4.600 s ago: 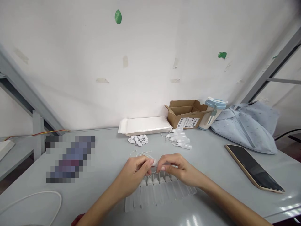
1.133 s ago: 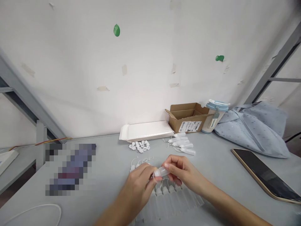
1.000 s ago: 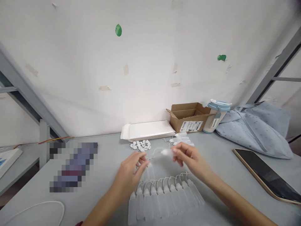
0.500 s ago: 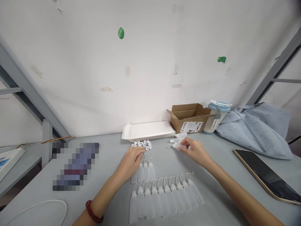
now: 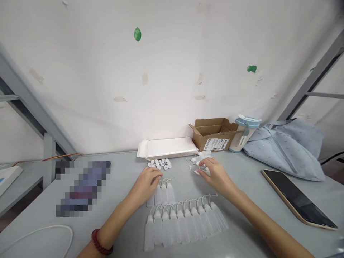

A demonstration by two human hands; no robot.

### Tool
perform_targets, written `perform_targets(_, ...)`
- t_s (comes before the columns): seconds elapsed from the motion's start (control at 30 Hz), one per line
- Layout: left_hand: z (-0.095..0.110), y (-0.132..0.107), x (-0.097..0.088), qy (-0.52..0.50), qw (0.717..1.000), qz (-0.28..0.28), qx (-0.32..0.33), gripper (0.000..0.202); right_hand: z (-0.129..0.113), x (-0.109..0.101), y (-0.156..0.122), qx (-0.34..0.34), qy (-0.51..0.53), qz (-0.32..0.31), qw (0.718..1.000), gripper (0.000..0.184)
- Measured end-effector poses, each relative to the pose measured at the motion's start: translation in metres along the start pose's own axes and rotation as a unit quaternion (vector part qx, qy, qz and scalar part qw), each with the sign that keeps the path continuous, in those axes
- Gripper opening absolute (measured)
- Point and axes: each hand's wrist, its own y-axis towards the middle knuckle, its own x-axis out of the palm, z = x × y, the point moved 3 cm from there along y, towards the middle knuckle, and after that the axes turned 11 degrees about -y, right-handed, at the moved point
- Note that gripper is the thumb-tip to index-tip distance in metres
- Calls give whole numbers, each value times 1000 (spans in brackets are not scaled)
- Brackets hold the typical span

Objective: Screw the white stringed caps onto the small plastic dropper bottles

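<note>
A row of several small translucent squeeze bottles (image 5: 185, 224) with tethered caps lies flat on the grey table (image 5: 123, 186) in front of me. A few more bottles (image 5: 164, 191) lie just behind that row. My left hand (image 5: 146, 182) rests beside these, fingers loosely stretched towards a cluster of small white caps (image 5: 159, 164), holding nothing. My right hand (image 5: 215, 173) reaches to a pile of capped bottles (image 5: 199, 159) further back, its fingers curled round one of them.
At the wall stand a flat white packet (image 5: 166, 147), an open cardboard box (image 5: 213, 134) and a blue-lidded cup (image 5: 244, 132). Blue cloth (image 5: 287, 148) and a phone (image 5: 297, 197) lie right. A white cable (image 5: 40, 236) and a blurred patch are at left.
Both hands held one bottle together above the row. They parted: the right hand carried that bottle back to the pile, and the left hand went down beside the few loose bottles.
</note>
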Motion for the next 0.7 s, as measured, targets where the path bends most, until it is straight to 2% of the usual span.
perform_targets(0.1, 2, 0, 0, 0, 1000, -7, -20, 32, -29, -6, -10, -99, 53, 1, 994, 11)
perform_targets(0.17, 1, 0, 0, -4, 999, -1, -36, 32, -51, -8, -20, -179, 91, -49, 978, 19)
perform_targets(0.23, -1, 1, -1, -10, 999, 8, -47, 31, -69, -9, -29, -227, 103, -104, 963, 24)
perform_targets(0.4, 0, 1, -5, -47, 996, 51, -56, 29, -85, -5, -38, -252, 107, -174, 946, 27)
perform_targets(0.7, 14, -1, -13, -177, 974, 103, -97, 24, -86, 3, -35, -253, 88, -190, 945, 27)
